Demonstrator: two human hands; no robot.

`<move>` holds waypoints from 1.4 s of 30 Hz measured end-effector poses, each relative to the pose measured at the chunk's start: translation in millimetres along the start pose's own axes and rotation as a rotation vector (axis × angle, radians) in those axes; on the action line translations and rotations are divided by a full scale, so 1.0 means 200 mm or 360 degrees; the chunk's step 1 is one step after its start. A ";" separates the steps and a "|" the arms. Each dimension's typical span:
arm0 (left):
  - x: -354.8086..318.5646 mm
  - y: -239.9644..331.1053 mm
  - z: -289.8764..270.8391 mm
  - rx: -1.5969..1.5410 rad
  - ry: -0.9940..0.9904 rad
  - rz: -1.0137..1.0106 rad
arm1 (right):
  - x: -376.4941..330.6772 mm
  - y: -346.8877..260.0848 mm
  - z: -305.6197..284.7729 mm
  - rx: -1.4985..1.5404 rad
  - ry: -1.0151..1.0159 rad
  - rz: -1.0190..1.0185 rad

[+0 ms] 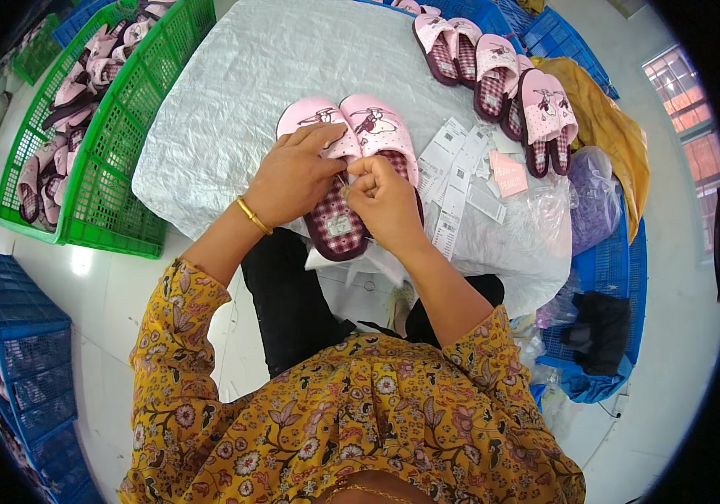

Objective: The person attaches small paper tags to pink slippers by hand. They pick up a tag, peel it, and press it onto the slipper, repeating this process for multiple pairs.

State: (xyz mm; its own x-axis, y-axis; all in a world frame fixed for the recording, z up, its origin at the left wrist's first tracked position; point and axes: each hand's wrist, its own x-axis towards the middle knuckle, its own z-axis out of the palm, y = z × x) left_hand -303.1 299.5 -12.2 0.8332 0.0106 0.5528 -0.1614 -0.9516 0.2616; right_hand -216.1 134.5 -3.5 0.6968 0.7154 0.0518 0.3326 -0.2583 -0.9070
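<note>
A pair of pink slippers with dark checked insoles lies in front of me, toes pointing away. My left hand (298, 175) is closed over the upper of the left slipper (339, 227), its thumb stretched toward the right hand. Beside it my right hand (385, 204) is closed in a pinch at the inner edge of that upper. Something thin and small shows between the fingertips, too fine to name. Behind the right hand, the right slipper (379, 126) is partly hidden. White printed tags (459, 164) and a pink card (507, 174) lie to the right of the pair.
The work surface is wrapped in silvery plastic sheeting (209, 126). More pink slippers (544, 109) stand along its far right edge. Slippers fill a green crate (116, 168) at left; blue crates (28, 336) stand below it. A purple bag (592, 197) sits at right.
</note>
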 end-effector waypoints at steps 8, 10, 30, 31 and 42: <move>0.00 -0.07 0.09 -0.0240 -0.0035 -0.0208 | 0.06 -0.02 0.00 -0.0443 -0.0060 -0.0025; 0.00 -0.07 0.09 -0.0248 -0.0005 -0.0191 | 0.08 -0.03 0.00 -0.0496 -0.0051 -0.0091; -0.02 -0.07 0.11 -0.0245 0.0085 -0.0185 | 0.10 -0.03 0.03 -0.0822 -0.0012 -0.0114; -0.03 -0.07 0.12 -0.0237 0.0076 -0.0190 | 0.10 -0.03 0.04 -0.0859 0.0005 -0.0114; 0.01 -0.09 0.16 -0.0195 0.0056 -0.0075 | 0.12 -0.01 0.07 -0.1156 0.0217 -0.0101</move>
State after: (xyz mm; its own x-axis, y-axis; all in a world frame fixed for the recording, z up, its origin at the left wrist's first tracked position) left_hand -281.2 306.9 -40.0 0.8227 0.0669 0.5645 -0.1880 -0.9051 0.3814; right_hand -209.3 162.3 -5.8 0.7191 0.6686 0.1891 0.6786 -0.6172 -0.3983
